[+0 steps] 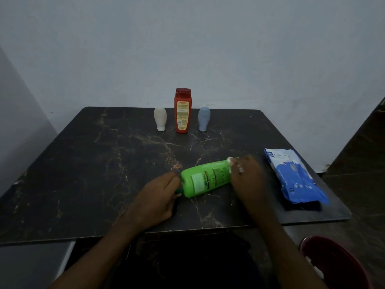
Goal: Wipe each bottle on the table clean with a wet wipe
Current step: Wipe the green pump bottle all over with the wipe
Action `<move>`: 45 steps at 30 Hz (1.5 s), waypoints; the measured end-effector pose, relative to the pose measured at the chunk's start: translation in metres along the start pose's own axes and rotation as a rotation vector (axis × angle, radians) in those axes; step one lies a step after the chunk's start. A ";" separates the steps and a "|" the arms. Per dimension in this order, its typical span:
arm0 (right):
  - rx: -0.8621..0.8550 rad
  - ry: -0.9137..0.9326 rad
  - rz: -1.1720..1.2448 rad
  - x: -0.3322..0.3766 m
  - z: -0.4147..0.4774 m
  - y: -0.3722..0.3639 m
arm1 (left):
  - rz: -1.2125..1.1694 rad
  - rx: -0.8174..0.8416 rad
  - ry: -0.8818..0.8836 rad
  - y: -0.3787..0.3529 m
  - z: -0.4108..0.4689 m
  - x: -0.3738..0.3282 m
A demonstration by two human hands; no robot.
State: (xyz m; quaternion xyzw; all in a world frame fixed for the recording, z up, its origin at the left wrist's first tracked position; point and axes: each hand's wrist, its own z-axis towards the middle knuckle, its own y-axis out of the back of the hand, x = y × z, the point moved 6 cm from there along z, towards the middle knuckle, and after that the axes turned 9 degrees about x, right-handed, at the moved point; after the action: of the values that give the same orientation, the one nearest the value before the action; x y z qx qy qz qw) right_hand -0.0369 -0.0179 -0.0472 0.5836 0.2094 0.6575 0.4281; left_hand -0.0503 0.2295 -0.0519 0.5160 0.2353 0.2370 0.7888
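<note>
Dark tabletop [83, 163] bears the green bottle [205, 180] lying near-centre, left hand [158, 197] gripping its cap end, right hand [248, 176] clutching a wet wipe [230, 159] against its base; wetted plastic could slip and roll.

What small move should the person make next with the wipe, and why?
Probably slide the right hand with the wipe along the green bottle toward the cap end. The wipe sits at the bottle's far end, the left hand holds the cap end steady, and the bottle lies on its side between them.
</note>
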 end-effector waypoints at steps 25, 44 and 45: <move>0.047 -0.053 0.049 0.007 0.011 0.000 | 0.081 -0.009 0.037 0.003 0.002 -0.006; 0.121 -0.083 0.046 -0.013 0.041 0.013 | 0.078 0.006 0.050 -0.001 0.001 -0.003; 0.138 -0.059 0.062 -0.005 0.036 0.011 | 0.072 0.010 0.055 -0.001 0.001 -0.002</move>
State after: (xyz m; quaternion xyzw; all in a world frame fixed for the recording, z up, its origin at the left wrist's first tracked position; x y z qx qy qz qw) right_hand -0.0061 -0.0360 -0.0336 0.6371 0.2234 0.6368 0.3725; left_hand -0.0513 0.2271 -0.0522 0.5214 0.2392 0.2783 0.7704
